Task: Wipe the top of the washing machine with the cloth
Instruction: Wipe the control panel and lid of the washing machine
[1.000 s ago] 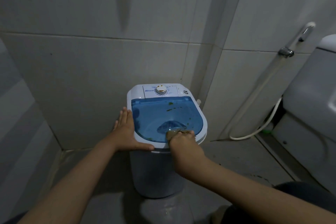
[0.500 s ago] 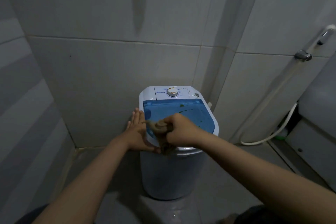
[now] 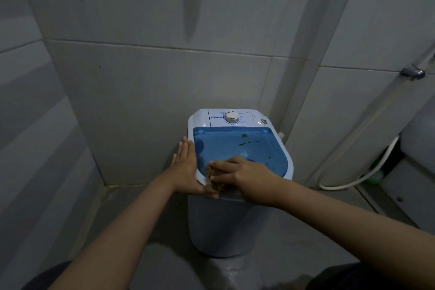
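Observation:
A small white washing machine [image 3: 221, 223] stands against the tiled wall, with a blue see-through lid [image 3: 237, 148] and a round dial at the back. Green-brown smears dot the lid's middle and right side. My right hand [image 3: 244, 178] presses a crumpled brown cloth [image 3: 213, 182] onto the lid's front left rim, fingers flat over it. My left hand [image 3: 186, 167] lies flat and open against the machine's left edge, fingers pointing to the wall, thumb along the front rim beside the cloth.
Grey tiled walls close in behind and to the left. A white hose [image 3: 367, 174] loops down from a metal wall fitting [image 3: 412, 72] on the right, next to a pale fixture [image 3: 416, 148]. Grey floor surrounds the machine.
My right hand has swept the cloth from the lid's front middle leftward to its front left rim. The left hand stays on the machine's left edge. The view has shifted right.

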{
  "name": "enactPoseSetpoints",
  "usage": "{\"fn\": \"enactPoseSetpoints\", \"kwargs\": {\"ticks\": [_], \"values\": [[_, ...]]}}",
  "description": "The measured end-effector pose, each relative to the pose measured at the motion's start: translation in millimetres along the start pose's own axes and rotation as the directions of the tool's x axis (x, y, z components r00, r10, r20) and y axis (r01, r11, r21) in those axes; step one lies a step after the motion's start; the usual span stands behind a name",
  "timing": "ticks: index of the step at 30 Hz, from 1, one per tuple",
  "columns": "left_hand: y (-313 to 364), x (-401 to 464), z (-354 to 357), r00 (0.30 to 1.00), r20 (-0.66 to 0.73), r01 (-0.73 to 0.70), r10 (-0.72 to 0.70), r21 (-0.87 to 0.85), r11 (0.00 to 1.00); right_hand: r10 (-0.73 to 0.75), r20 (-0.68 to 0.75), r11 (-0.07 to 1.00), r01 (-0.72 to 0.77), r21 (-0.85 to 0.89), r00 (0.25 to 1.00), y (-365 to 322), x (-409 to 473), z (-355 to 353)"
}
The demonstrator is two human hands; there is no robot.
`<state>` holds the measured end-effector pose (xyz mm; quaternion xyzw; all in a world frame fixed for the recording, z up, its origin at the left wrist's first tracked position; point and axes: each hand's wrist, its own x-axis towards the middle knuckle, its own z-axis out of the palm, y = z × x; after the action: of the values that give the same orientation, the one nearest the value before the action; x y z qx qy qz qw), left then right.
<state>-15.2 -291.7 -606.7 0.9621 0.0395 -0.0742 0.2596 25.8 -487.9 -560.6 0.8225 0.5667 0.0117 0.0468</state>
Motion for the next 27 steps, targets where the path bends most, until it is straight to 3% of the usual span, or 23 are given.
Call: {"fn": "enactPoseSetpoints", "kwargs": {"ticks": [4, 9, 11, 14, 20, 27], "values": [[1.3, -2.4, -3.3, 1.0, 0.029, 0.001, -0.001, -0.013, 1.0, -0.02, -0.004, 1.0, 0.02, 0.003, 1.0, 14.0, -25.0, 2.7], [0.3, -1.8, -3.3, 0.999, 0.029, -0.014, 0.014, -0.011, 1.0, 0.022, 0.099, 0.999, -0.026, 0.037, 0.995, 32.0, -50.5, -17.6], [0.1, -1.3, -3.8, 1.0, 0.031, -0.006, 0.006, -0.007, 1.0, 0.073, 0.099, 0.987, -0.086, 0.136, 0.992, 41.6, -54.8, -28.3], [0.8, -1.1, -3.5, 1.0, 0.016, 0.0, 0.001, -0.008, 1.0, 0.189, -0.023, 0.918, -0.168, 0.36, 0.982, 51.9, -48.9, -40.2], [1.4, -2.3, 0.6, 1.0, -0.026, -0.005, 0.006, 0.005, 1.0, 0.379, -0.353, 0.875, -0.207, 0.438, 0.855, 62.4, 20.5, -47.7], [-0.4, 2.2, 1.3, 0.999, -0.051, -0.01, 0.013, 0.061, 0.998, 0.428, -0.394, 0.88, -0.275, 0.388, 0.813, 74.2, 131.8, -43.4]]}}
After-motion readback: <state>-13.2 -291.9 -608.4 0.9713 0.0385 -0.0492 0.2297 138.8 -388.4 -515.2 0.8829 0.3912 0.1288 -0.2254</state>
